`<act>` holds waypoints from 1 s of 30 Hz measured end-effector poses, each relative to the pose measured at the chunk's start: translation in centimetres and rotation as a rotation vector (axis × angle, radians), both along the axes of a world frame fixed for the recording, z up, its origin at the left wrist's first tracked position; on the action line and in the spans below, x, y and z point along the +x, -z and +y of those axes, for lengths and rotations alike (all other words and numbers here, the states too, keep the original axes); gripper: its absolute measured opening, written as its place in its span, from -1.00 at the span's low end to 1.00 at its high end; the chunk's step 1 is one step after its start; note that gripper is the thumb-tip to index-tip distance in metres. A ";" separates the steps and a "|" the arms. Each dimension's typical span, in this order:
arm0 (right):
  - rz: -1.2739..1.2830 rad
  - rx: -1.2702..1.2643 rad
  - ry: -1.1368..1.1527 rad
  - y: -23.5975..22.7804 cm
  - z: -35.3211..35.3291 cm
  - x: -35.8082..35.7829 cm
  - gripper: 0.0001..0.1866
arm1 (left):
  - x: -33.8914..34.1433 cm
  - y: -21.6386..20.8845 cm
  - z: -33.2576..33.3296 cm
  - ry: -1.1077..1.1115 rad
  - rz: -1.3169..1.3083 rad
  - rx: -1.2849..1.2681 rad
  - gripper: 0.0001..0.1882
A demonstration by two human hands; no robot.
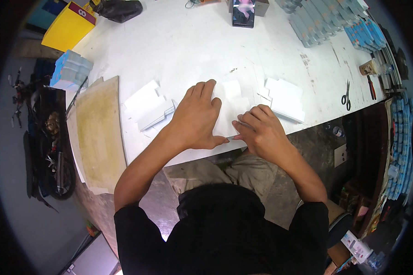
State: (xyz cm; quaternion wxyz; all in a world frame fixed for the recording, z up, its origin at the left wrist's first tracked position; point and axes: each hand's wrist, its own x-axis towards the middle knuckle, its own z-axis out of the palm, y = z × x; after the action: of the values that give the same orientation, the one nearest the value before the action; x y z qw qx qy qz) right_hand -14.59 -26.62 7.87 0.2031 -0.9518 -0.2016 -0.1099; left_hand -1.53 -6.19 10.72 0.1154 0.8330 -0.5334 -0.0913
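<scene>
A white die-cut paper sheet (229,98) lies on the table between my hands, near the front edge. My left hand (197,117) rests along its left side, fingers stretched forward and thumb pointing right toward the near edge. Curled at the sheet's near right corner is my right hand (261,135), thumb and forefinger closed on the paper edge. A stack of white cut paper pieces (144,103) sits left of my left hand. Another such stack (287,98) lies beyond my right hand.
Black scissors (346,97) and a red-handled tool (371,87) lie at the right. Stacked blue-grey packs (319,20) stand back right, near a cup (368,68). Left are a yellowed board (98,133), blue-white packs (72,71) and a yellow box (69,27). A black box (243,13) stands at the back.
</scene>
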 end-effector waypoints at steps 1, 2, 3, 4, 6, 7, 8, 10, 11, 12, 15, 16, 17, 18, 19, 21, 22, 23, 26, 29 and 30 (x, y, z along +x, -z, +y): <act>0.056 -0.005 -0.004 -0.8 0.0 0.4 -0.64 | 0.0 -0.2 0.0 -0.021 0.034 0.014 -0.25; 0.113 -0.010 -0.008 -1.6 0.1 0.8 -0.66 | 0.0 -0.7 0.1 -0.041 0.069 0.027 -0.35; 0.197 -0.028 -0.009 -2.2 0.0 1.2 -0.68 | 0.1 -1.2 -0.2 -0.052 0.100 0.036 -0.43; 0.277 -0.043 -0.010 -2.7 0.0 1.9 -0.70 | 0.7 -1.8 -0.4 -0.057 0.176 0.087 -0.44; 0.474 -0.097 0.048 -3.7 0.0 3.8 -0.72 | 2.1 -2.5 -0.9 -0.070 0.324 0.194 -0.41; 0.590 -0.135 0.108 -4.1 0.1 5.3 -0.70 | 2.4 -2.5 -1.2 -0.109 0.356 0.176 -0.33; 0.706 -0.172 0.167 -4.4 0.2 6.3 -0.67 | 2.5 -2.4 -1.5 -0.148 0.387 0.157 -0.24; 0.409 -0.121 0.364 -4.1 0.3 6.7 -0.39 | 2.5 -1.9 -1.2 -0.208 0.344 0.087 -0.05; 0.405 -0.109 0.385 -3.7 0.4 6.3 -0.45 | 2.2 -0.9 -0.6 -0.225 0.267 0.038 0.06; 0.385 -0.101 0.407 -3.6 0.2 6.0 -0.51 | 2.2 -0.4 -0.3 -0.244 0.176 -0.020 0.17; 0.017 -0.057 0.141 -1.2 0.4 3.2 -0.50 | 1.8 -0.5 0.0 -0.176 0.078 -0.115 0.09; 0.009 0.015 0.107 -0.9 0.3 2.2 -0.59 | 1.4 -0.7 0.2 -0.148 0.045 -0.199 0.10; 0.002 0.087 0.073 -0.8 0.2 1.1 -0.65 | 1.0 -1.2 0.4 -0.119 0.013 -0.282 0.11; -0.005 0.161 0.039 -0.4 -0.2 0.1 -0.69 | 0.7 -1.6 0.6 -0.089 -0.020 -0.363 0.12; -0.149 0.211 0.150 0.9 -1.2 -1.1 -0.67 | 0.3 -1.9 1.0 -0.097 0.022 -0.430 0.09; -0.301 0.208 0.385 2.2 -4.5 -3.4 -0.63 | -0.2 -2.1 1.2 -0.090 0.012 -0.288 0.02; -0.314 0.154 0.510 2.2 -6.2 -4.5 -0.63 | -0.5 -2.1 1.3 -0.080 0.011 -0.218 -0.02; -0.192 0.049 0.509 3.0 -8.2 -5.7 -0.66 | -0.6 -1.6 1.2 -0.062 0.002 -0.177 -0.06; 0.040 -0.154 0.480 4.8 -11.2 -7.2 -0.73 | -0.7 0.3 0.8 -0.030 -0.039 -0.084 -0.16; -0.006 -0.053 0.407 3.0 -8.3 -6.1 -0.71 | -1.0 0.5 0.8 -0.027 -0.049 -0.040 -0.23; -0.031 0.050 0.344 2.5 -6.6 -5.5 -0.68 | -1.0 0.4 0.7 -0.029 -0.043 -0.031 -0.25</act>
State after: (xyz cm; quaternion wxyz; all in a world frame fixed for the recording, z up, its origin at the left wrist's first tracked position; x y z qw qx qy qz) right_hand -20.13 -33.21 5.37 0.2018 -0.9652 -0.0362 -0.1625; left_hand -2.53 -5.49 10.33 0.1181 0.8405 -0.5250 -0.0635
